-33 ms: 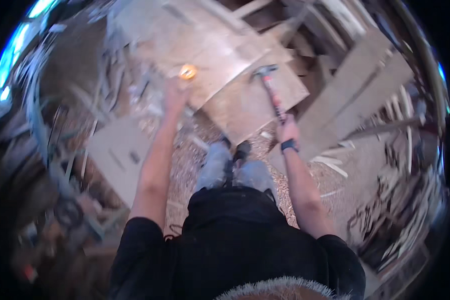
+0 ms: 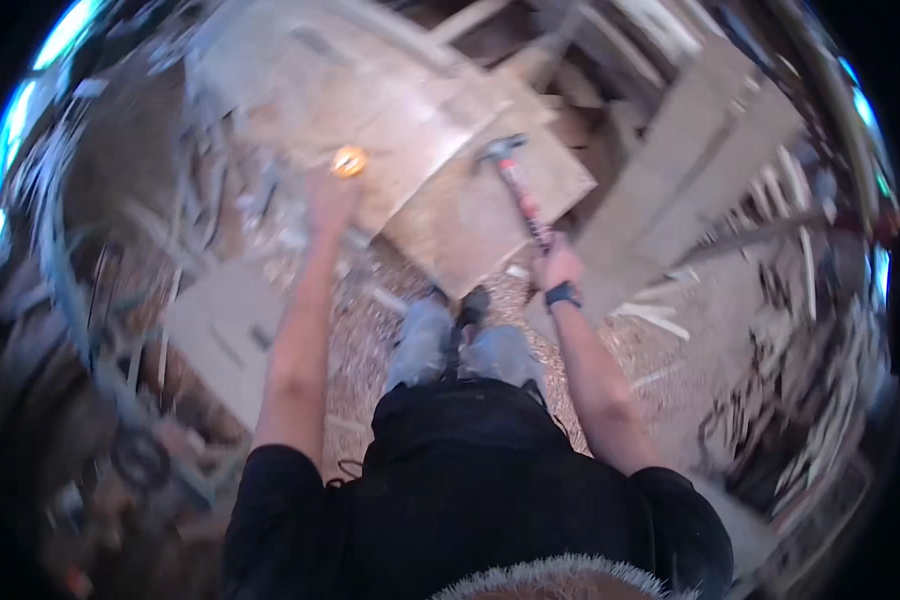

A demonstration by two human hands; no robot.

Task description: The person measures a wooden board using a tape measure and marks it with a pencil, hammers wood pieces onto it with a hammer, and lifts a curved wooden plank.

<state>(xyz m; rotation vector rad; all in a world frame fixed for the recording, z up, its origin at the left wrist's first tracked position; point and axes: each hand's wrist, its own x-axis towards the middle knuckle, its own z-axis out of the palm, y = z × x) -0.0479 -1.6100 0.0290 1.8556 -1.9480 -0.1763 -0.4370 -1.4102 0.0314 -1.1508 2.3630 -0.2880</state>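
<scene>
My right hand (image 2: 560,268) is closed around the lower end of a hammer (image 2: 519,188) with a red and dark handle. The hammer's metal head points away from me, above a sheet of wood board (image 2: 470,215). Ahead on the left, my left hand (image 2: 332,200) is smeared by motion. At its fingertips is a small, round, bright orange-yellow thing (image 2: 349,161), which it seems to grip; its kind is too blurred to tell. Behind that thing lies a larger pale wood board (image 2: 370,100), its edge overlapping the nearer board.
Wood chips cover the floor (image 2: 365,350) around my feet. A pale panel (image 2: 220,335) lies to the left, and long planks (image 2: 680,160) lean at the right. Thin offcuts (image 2: 655,320) are strewn near my right arm. Piled scrap wood (image 2: 780,430) stands farther right.
The whole view has turned slightly, shifting the boards and both hands a little leftward in the picture. The hammer remains in my right hand, and the orange-yellow thing remains at my left.
</scene>
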